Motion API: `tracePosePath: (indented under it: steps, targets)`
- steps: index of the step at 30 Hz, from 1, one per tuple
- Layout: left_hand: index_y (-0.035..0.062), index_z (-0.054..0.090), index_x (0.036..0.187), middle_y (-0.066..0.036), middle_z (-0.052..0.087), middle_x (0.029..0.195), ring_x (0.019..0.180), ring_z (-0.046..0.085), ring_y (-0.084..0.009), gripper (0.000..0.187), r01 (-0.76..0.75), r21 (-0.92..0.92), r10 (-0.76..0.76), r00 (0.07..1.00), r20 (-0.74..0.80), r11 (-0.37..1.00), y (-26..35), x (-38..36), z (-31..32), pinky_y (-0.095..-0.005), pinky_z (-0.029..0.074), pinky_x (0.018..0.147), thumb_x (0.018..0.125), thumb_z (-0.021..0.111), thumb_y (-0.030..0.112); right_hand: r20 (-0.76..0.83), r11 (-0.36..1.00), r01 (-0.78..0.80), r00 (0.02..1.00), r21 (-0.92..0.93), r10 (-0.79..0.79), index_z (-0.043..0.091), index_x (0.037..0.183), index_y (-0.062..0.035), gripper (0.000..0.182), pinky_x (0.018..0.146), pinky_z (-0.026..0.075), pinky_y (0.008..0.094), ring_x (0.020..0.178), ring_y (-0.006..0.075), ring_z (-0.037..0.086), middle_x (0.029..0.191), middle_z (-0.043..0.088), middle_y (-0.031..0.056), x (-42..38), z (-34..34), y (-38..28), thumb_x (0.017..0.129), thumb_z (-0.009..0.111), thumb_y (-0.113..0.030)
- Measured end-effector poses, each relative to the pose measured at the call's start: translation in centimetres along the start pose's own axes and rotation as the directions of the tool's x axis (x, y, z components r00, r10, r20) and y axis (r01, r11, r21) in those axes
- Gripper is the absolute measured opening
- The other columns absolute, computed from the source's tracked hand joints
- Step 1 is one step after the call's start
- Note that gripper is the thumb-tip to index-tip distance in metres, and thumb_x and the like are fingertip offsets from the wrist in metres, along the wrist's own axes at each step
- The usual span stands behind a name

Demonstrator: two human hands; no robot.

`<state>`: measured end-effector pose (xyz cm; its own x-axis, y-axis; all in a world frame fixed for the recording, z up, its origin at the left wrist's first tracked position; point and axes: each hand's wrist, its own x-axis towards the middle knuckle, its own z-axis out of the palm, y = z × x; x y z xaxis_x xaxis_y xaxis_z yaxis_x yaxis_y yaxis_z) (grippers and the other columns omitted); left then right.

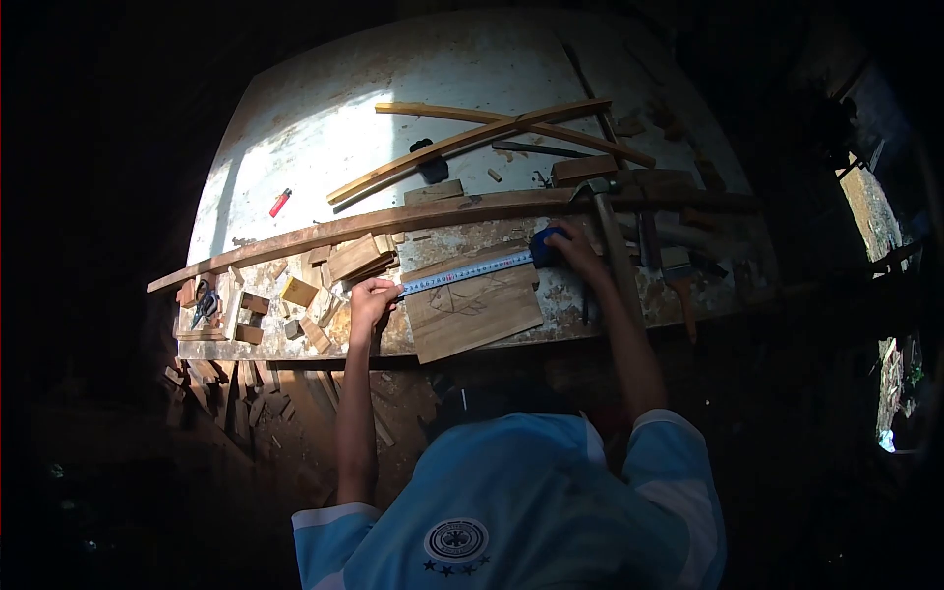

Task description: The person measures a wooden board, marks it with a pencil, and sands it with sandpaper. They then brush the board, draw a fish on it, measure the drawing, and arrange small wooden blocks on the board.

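A tape measure [544, 247] is stretched between my hands, its pale blade lying across a flat wooden board [477, 329]. Pencil-like lines, partly looping, mark the board below the blade. My left hand [370, 303] pinches the blade's free end at the board's left edge. Around the dark blue case, at the board's upper right, the fingers of my right hand [573, 246] are closed. Just right of that hand lies a hammer [617, 246], its handle running down alongside my forearm.
A long wooden strip [324, 236] crosses the worktable [324, 88]. Beyond it lie two crossed sticks [452, 147] and a red lighter [280, 203]. Small wood blocks [298, 291] and scissors [205, 303] sit at left; a paintbrush [680, 285] is at right. Offcuts [246, 403] pile below the table's edge.
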<state>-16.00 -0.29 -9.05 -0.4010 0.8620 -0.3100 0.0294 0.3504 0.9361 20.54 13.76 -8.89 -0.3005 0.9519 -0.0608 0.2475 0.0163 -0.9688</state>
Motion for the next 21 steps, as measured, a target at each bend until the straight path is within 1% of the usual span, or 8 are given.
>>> tracePosePath:
  steps: [1,4,6,9,12,15,18,21]
  targets:
    - [-0.0029,0.059,0.079,-0.007,0.062,0.064,0.051,0.055,-0.0087,0.018,-0.001,-0.020,0.001,1.000,-0.005,1.000,0.2,-0.3,0.1,-0.0199,0.043,0.044,0.071,0.074,0.002,-0.004,1.000,-0.001,1.000,0.009,0.001,0.059,0.097,-0.0018,0.034,0.076,0.043,0.0276,0.083,0.0162,0.055,0.089,0.059,0.0090,-0.1,0.1,0.0,0.071,0.061,-0.023]
    - [-0.0027,0.057,0.078,-0.007,0.062,0.064,0.050,0.055,-0.0087,0.018,0.004,-0.017,-0.003,0.998,0.064,1.000,0.8,-1.1,1.2,-0.0203,0.042,0.044,0.071,0.074,0.002,-0.004,1.000,0.008,1.000,0.026,-0.008,0.057,0.096,-0.0020,0.033,0.074,0.043,0.0276,0.081,0.0161,0.055,0.087,0.058,0.0085,-0.2,0.3,-0.3,0.071,0.060,-0.024]
    - [-0.0011,0.056,0.078,-0.006,0.061,0.064,0.051,0.054,-0.0083,0.019,-0.005,0.012,0.004,0.999,0.049,1.000,0.8,-1.1,1.2,-0.0200,0.042,0.045,0.071,0.073,0.003,-0.006,0.999,0.027,1.000,0.022,-0.027,0.056,0.095,-0.0021,0.032,0.073,0.043,0.0276,0.080,0.0158,0.054,0.086,0.057,0.0080,-0.2,0.3,-0.5,0.071,0.059,-0.023]
    - [0.0008,0.056,0.079,-0.004,0.060,0.064,0.051,0.053,-0.0074,0.019,0.000,0.049,-0.002,0.999,0.044,0.999,0.8,-1.2,1.3,-0.0189,0.041,0.046,0.072,0.072,0.004,0.075,1.000,-0.022,0.997,0.003,0.022,0.054,0.096,-0.0036,0.028,0.080,0.038,0.0264,0.087,0.0151,0.050,0.089,0.054,0.0062,-0.6,0.0,-1.5,0.075,0.055,-0.022]
    - [0.0018,0.056,0.079,-0.003,0.059,0.064,0.051,0.052,-0.0063,0.016,-0.049,0.059,0.046,0.998,0.050,0.997,0.4,-1.1,1.3,-0.0184,0.039,0.045,0.073,0.071,0.003,0.059,0.999,-0.030,0.998,0.015,0.029,0.053,0.098,-0.0036,0.030,0.081,0.037,0.0262,0.087,0.0153,0.050,0.089,0.054,0.0062,-0.7,0.1,-1.5,0.075,0.054,-0.022]
    - [0.0015,0.058,0.081,0.000,0.058,0.063,0.051,0.049,-0.0043,0.012,-0.100,0.021,0.097,0.991,0.092,0.995,0.6,-1.7,1.3,-0.0180,0.035,0.044,0.075,0.068,0.002,0.046,0.999,-0.035,0.998,0.041,0.033,0.053,0.100,-0.0040,0.031,0.079,0.038,0.0261,0.086,0.0146,0.050,0.090,0.054,0.0060,-1.0,0.2,-1.7,0.075,0.054,-0.023]
    - [-0.0004,0.061,0.082,0.001,0.058,0.062,0.049,0.045,-0.0034,0.009,-0.070,0.041,0.065,0.992,0.109,0.997,1.2,-2.2,1.5,-0.0189,0.034,0.044,0.076,0.068,0.003,0.051,0.997,-0.055,0.997,0.045,0.053,0.053,0.101,-0.0034,0.033,0.078,0.039,0.0263,0.086,0.0146,0.050,0.090,0.054,0.0060,-0.9,0.3,-1.5,0.075,0.054,-0.023]
    - [-0.0017,0.062,0.082,0.002,0.056,0.061,0.050,0.045,-0.0025,0.009,-0.074,0.096,0.062,0.990,0.123,0.993,1.4,-2.2,1.5,-0.0188,0.032,0.045,0.077,0.066,0.004,-0.006,0.991,-0.112,0.994,0.069,0.112,0.055,0.097,-0.0024,0.033,0.071,0.044,0.0283,0.078,0.0169,0.055,0.085,0.057,0.0087,-0.5,0.4,-0.7,0.072,0.058,-0.024]
